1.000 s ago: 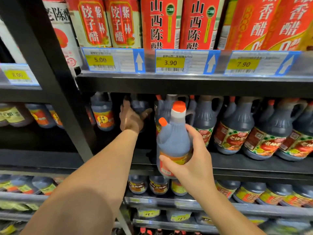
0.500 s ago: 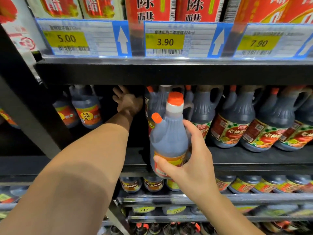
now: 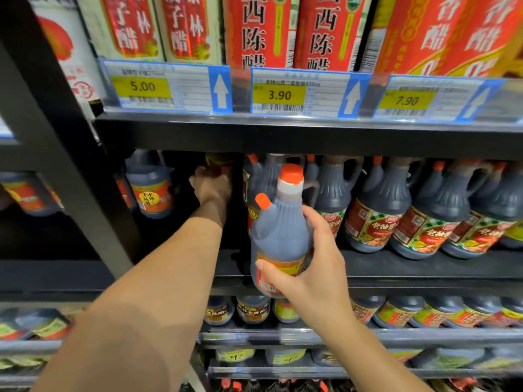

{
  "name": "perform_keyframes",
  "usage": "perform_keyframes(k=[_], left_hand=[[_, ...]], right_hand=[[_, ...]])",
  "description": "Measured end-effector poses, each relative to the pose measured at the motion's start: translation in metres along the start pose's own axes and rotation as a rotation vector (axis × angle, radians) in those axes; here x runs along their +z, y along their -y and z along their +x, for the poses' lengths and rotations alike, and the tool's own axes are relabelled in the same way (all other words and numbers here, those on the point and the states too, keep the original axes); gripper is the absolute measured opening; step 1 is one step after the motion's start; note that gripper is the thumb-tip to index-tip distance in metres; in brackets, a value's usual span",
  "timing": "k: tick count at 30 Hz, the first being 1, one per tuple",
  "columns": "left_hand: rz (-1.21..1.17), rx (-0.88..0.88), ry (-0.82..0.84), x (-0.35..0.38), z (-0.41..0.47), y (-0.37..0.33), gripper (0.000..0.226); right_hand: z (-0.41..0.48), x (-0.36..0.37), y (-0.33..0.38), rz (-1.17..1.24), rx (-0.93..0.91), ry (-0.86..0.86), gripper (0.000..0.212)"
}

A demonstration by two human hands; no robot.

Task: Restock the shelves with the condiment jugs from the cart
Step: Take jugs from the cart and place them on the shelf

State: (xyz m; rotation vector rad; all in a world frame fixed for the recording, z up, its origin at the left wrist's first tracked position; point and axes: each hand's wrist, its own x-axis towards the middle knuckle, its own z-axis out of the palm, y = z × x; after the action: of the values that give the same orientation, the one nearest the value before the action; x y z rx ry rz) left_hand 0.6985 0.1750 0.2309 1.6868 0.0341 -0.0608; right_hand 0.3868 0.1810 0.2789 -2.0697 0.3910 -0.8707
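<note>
left neighbour: a dark plastic jug with a yellow-and-red label (image 3: 150, 193) stands on the black metal shelf (image 3: 424, 267), left of the open slot. a careless forearm could bump it sideways.
left hand: the left hand (image 3: 210, 186) is deep in the shadowy slot with its fingers bent over something dark at the back. honestly can't tell if it's gripping that or just touching it. it's working blind in there, so a tug could drag whatever it is over.
held jug: the dark brown plastic condiment jug with the orange cap and little orange spout (image 3: 278, 233) isn't on the shelf yet. it's upright in the air in front of the shelf's front edge, just right of the slot.
right hand: the right hand (image 3: 314, 267) is wrapped round the jug's lower body over the label, thumb across the front. that's a low one-handed grip on a full jug, so i'd guess it could tip or slip when it's pushed in.
right row: dark handled jugs with green-checked red labels (image 3: 376, 219) are packed tight beside the slot. come in crooked and the jug clips the nearest one and shoves the row.
headroom: the yellow price tag strip (image 3: 278, 94) marks the shelf overhead. a tall cap lifted too high could knock its underside.
</note>
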Motion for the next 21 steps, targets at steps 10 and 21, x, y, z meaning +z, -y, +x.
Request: perform_keyframes(k=[10, 21], left_hand=[[-0.063, 0.14, 0.246, -0.117, -0.201, -0.012, 0.035], [0.216, 0.468, 0.392, -0.153, -0.22, 0.034, 0.102]], right_hand=[[-0.003, 0.007, 0.016, 0.045, 0.01, -0.06, 0.084], [0.003, 0.05, 0.039, 0.039, -0.032, -0.027, 0.081]])
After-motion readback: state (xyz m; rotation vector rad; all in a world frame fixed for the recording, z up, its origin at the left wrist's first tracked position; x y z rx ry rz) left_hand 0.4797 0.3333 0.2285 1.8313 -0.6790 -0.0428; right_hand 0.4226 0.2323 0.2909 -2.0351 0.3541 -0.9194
